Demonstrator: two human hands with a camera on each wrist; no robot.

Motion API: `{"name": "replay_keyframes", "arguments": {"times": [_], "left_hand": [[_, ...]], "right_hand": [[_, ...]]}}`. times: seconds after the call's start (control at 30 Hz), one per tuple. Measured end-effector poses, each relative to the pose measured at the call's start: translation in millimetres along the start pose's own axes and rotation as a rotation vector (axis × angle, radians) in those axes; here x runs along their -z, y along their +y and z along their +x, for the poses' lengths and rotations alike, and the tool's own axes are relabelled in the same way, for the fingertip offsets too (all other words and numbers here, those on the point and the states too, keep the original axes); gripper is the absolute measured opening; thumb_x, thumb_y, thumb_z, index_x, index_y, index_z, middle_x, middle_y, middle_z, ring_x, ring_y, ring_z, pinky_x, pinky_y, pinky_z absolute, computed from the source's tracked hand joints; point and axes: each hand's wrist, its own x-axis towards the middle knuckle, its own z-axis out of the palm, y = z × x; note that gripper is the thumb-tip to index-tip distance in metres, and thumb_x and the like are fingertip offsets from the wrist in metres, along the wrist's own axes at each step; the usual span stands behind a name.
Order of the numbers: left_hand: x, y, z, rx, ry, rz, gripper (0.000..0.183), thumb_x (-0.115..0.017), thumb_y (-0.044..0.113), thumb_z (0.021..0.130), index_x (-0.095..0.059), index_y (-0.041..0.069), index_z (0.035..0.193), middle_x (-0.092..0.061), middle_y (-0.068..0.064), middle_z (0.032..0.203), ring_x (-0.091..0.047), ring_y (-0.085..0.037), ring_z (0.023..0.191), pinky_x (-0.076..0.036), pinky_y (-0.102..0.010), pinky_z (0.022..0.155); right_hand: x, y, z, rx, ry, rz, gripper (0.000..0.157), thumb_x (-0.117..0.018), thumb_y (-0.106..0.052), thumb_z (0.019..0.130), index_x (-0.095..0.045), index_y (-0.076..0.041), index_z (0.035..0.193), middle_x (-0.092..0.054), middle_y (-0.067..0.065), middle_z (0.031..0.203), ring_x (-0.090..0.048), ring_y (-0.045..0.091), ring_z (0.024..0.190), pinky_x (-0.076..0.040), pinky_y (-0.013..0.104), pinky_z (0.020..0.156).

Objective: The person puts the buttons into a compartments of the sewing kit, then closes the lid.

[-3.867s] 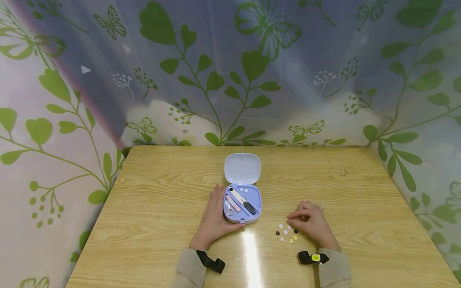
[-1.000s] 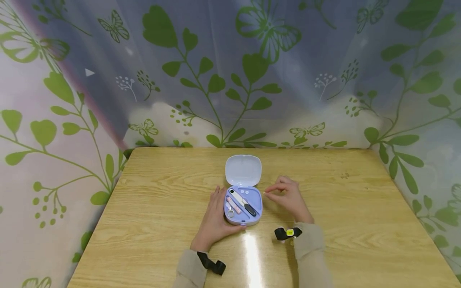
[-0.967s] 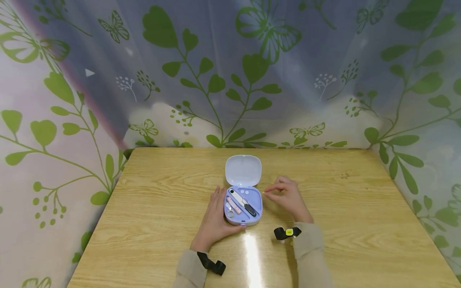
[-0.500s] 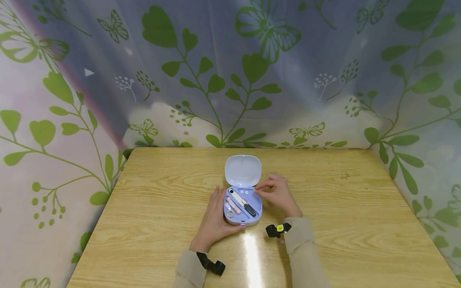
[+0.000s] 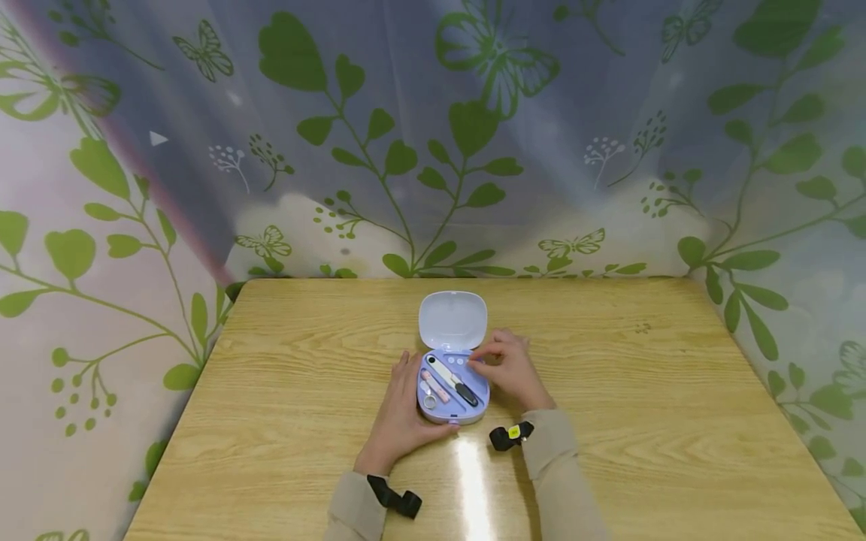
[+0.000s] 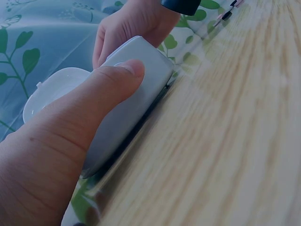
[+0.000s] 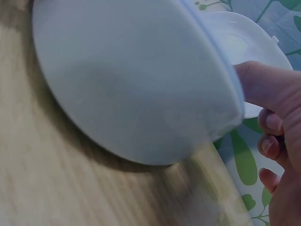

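My left hand point(image 5: 395, 417) holds a small lilac case point(image 5: 473, 412) by its left side, thumb along the front wall; the left wrist view shows the thumb point(image 6: 124, 75) pressed on that wall. The white lid point(image 5: 452, 319) stands open at the back. My right hand point(image 5: 510, 372) reaches over the right rim, thumb and index finger pinching a small pale button, mostly hidden by the fingertips. Beside it, two white buttons point(image 5: 455, 361) lie in the upper right compartment. A white tool with a black handle point(image 5: 465, 394) lies diagonally across the case.
Also in the case are a pink-and-white stick point(image 5: 435, 385) and a silver ring-shaped piece point(image 5: 429, 402). Several loose buttons point(image 6: 227, 15) lie on the wooden table point(image 5: 643, 406), hidden behind the right forearm in the head view. A leaf-patterned curtain point(image 5: 379, 173) hangs behind the table.
My right hand has left the loose buttons on the table with a pale one and moved left, its fingertips now over the case's upper right compartment. The left hand keeps its hold.
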Motion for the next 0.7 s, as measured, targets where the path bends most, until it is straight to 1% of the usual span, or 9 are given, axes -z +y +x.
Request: {"name": "replay_keyframes", "arguments": {"times": [0.13,0.27,0.43,0.57,0.7], "left_hand": [[-0.7,-0.8,0.2,0.019,-0.012,-0.005,0.131,-0.087,0.061,0.062,-0.018,0.002,0.157,-0.030,-0.013,0.159,-0.008,-0.030,0.152,-0.010,-0.048,0.123],[-1.4,-1.0,-0.1,0.014,-0.007,-0.004,0.131,-0.087,0.061,0.062,-0.019,0.002,0.157,-0.031,-0.013,0.158,-0.010,-0.031,0.151,-0.011,-0.049,0.123],[-1.4,-0.4,0.1,-0.001,0.000,-0.006,0.130,-0.087,0.060,0.062,-0.020,0.001,0.156,-0.032,-0.013,0.157,-0.011,-0.032,0.151,-0.012,-0.051,0.122],[-0.6,0.4,0.2,0.001,0.001,-0.018,0.129,-0.087,0.060,0.063,-0.020,0.001,0.156,-0.032,-0.012,0.158,-0.011,-0.032,0.151,-0.012,-0.050,0.122],[-0.8,-0.5,-0.1,0.000,0.002,-0.015,0.129,-0.087,0.061,0.063,-0.020,0.001,0.157,-0.032,-0.013,0.158,-0.011,-0.034,0.151,-0.012,-0.050,0.123]], "right_hand": [[-3.8,2.8,-0.5,0.002,0.009,-0.018,0.008,-0.086,-0.010,0.075,-0.079,-0.013,0.078,-0.052,0.001,0.075,-0.044,0.016,0.081,-0.021,0.046,0.088],[-6.4,4.1,-1.3,0.021,0.025,-0.043,0.008,-0.086,-0.010,0.075,-0.079,-0.013,0.078,-0.051,-0.001,0.075,-0.043,0.015,0.080,-0.022,0.046,0.089],[-7.9,3.9,-2.5,0.041,0.038,-0.060,0.008,-0.086,-0.009,0.076,-0.079,-0.013,0.078,-0.049,-0.001,0.073,-0.042,0.016,0.079,-0.022,0.045,0.086],[-8.2,3.8,-2.9,0.050,0.049,-0.050,0.008,-0.086,-0.009,0.076,-0.080,-0.013,0.079,-0.047,-0.002,0.072,-0.043,0.016,0.078,-0.020,0.042,0.081],[-8.3,4.2,-2.8,0.049,0.053,-0.038,0.008,-0.086,-0.009,0.076,-0.080,-0.013,0.079,-0.047,-0.004,0.072,-0.043,0.015,0.077,-0.020,0.041,0.080]]}}
